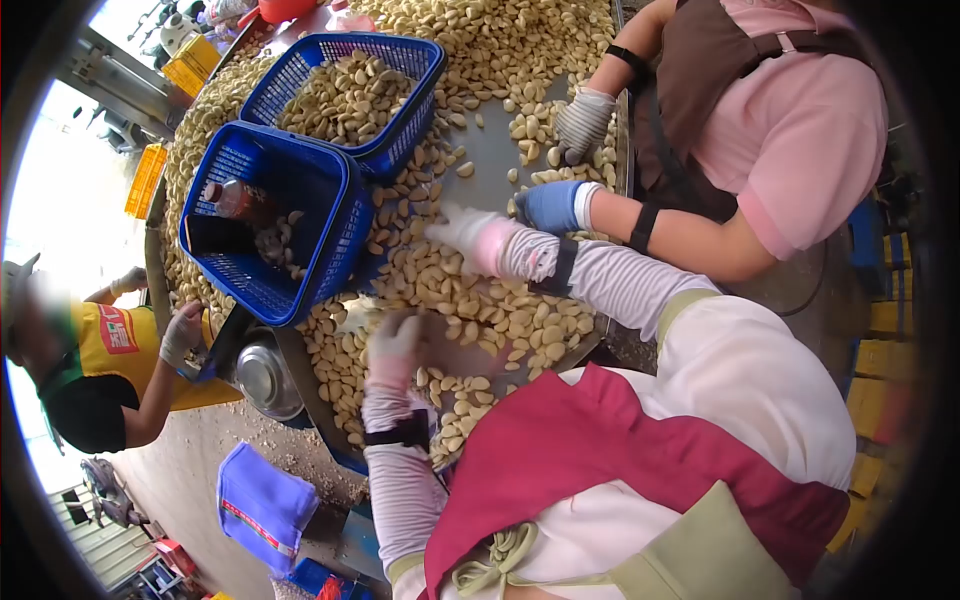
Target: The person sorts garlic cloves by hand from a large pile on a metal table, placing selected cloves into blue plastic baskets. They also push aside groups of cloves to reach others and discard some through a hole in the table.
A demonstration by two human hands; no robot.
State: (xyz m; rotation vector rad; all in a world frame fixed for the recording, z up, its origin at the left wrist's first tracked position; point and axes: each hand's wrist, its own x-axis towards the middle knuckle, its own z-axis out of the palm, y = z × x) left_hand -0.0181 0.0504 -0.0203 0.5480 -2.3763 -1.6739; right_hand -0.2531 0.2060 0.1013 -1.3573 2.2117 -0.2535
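Now | left hand, right hand on peeled garlic cloves; flat

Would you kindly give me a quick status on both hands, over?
Left hand and right hand, gloved, spread over peeled garlic cloves. Nothing clearly held. Co-worker's blue-gloved hand close beside right hand.

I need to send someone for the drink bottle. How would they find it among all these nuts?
Start at the big metal table heaped with pale nuts. Two blue baskets sit on it; take the nearer basket, the one almost bare of nuts. The bottle lies inside: reddish-brown drink, red cap, the only non-nut thing there.
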